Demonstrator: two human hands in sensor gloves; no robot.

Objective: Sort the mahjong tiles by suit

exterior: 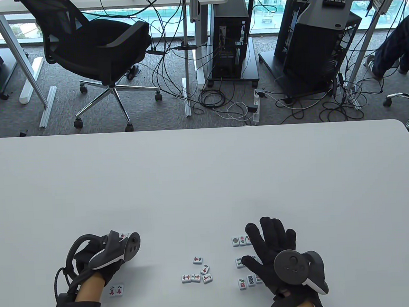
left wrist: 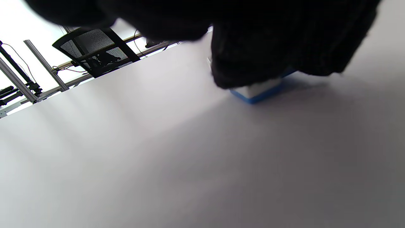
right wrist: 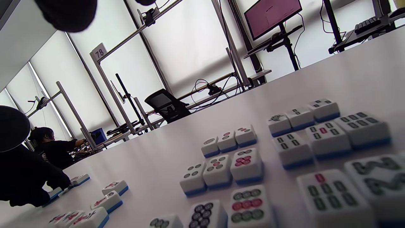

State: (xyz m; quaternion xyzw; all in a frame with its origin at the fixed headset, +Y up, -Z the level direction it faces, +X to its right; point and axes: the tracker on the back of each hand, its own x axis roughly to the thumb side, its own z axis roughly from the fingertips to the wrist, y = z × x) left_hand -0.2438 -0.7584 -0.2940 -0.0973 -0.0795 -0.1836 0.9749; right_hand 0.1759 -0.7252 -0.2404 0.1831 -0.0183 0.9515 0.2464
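On the white desk (exterior: 206, 181), a loose cluster of white, blue-backed character-suit mahjong tiles (exterior: 197, 274) lies near the front edge, between the two hands. The gloved left hand (exterior: 105, 258) is pressed down on tiles (left wrist: 258, 90) at the far left, fingers bent over them. The gloved right hand (exterior: 270, 246) hovers flat, fingers spread and holding nothing, over sorted rows of circle and bamboo tiles (right wrist: 234, 164). The cluster lies right of the left hand, which looks the likelier to fetch it.
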